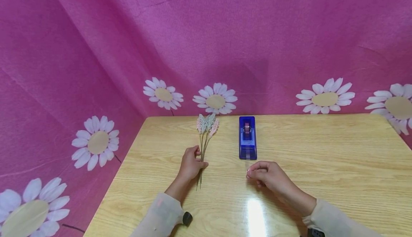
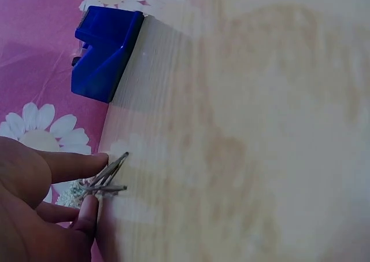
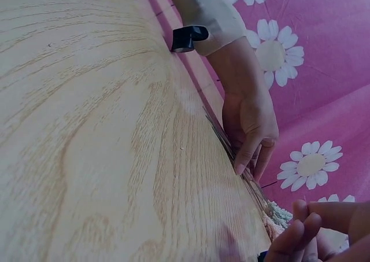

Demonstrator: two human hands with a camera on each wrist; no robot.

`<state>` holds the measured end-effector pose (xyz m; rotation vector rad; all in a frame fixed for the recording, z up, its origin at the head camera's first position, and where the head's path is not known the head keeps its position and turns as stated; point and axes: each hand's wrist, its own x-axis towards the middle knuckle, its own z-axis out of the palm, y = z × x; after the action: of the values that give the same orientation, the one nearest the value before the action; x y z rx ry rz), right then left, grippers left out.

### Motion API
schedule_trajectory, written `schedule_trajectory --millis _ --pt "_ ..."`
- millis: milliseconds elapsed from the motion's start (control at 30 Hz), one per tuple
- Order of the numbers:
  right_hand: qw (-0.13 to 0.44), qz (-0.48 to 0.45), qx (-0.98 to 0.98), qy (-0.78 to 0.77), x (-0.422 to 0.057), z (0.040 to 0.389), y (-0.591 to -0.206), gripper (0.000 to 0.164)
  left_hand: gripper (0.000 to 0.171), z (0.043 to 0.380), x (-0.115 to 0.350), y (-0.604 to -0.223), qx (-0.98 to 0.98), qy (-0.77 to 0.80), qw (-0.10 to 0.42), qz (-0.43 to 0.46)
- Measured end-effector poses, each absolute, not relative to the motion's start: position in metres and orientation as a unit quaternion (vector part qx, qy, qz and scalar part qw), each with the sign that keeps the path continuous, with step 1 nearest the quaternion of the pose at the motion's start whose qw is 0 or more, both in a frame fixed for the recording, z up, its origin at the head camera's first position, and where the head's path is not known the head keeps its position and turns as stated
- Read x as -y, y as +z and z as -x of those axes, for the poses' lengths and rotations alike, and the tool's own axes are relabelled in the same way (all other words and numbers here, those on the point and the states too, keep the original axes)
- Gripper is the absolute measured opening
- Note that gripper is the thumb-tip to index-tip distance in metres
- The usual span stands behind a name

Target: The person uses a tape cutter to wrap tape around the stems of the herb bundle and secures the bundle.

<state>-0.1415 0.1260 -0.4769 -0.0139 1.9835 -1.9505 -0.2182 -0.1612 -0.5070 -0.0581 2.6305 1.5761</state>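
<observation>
My left hand [image 1: 190, 163] grips the thin stems of a small bunch of artificial flowers [image 1: 207, 124], low along their length. Its heads are pale green and pink and point to the table's back edge. In the left wrist view the stem ends [image 2: 115, 172] poke out past the thumb and finger. A blue tape dispenser [image 1: 248, 141] stands to the right of the bunch, holding a small roll [image 1: 247, 129]. Just in front of it, my right hand [image 1: 271, 178] pinches the end of a clear tape strip [image 1: 248, 165] between thumb and forefinger.
The wood-grain table [image 1: 322, 151] reaches back to a magenta cloth [image 1: 206, 33] printed with white daisies, which also hangs along the left side. A bright light reflection [image 1: 256, 217] lies on the tabletop near the front. Dark bands [image 3: 184, 39] are worn at the wrists.
</observation>
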Motion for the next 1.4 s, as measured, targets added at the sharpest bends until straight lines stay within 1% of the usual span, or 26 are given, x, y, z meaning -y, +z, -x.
schedule_trajectory --millis 400,767,900,1000,1400 --pt "0.183 0.004 -0.693 -0.697 -0.126 0.142 -0.479 0.016 0.064 0.218 0.162 -0.506 -0.857 0.514 0.027 0.010" --pt "0.184 0.002 -0.691 -0.699 -0.126 0.142 -0.478 0.012 0.062 0.219 0.159 -0.508 -0.885 0.466 -0.010 0.011" --pt "0.185 0.000 -0.690 -0.700 -0.126 0.142 -0.478 0.012 0.060 0.219 0.158 -0.507 -0.888 0.459 -0.016 0.009" --pt "0.184 0.004 -0.689 -0.701 -0.126 0.142 -0.478 0.013 0.057 0.221 0.159 -0.507 -0.887 0.461 -0.012 0.004" --pt "0.186 0.009 -0.686 -0.704 -0.127 0.142 -0.475 0.014 0.036 0.237 0.173 -0.501 -0.893 0.450 0.018 -0.021"
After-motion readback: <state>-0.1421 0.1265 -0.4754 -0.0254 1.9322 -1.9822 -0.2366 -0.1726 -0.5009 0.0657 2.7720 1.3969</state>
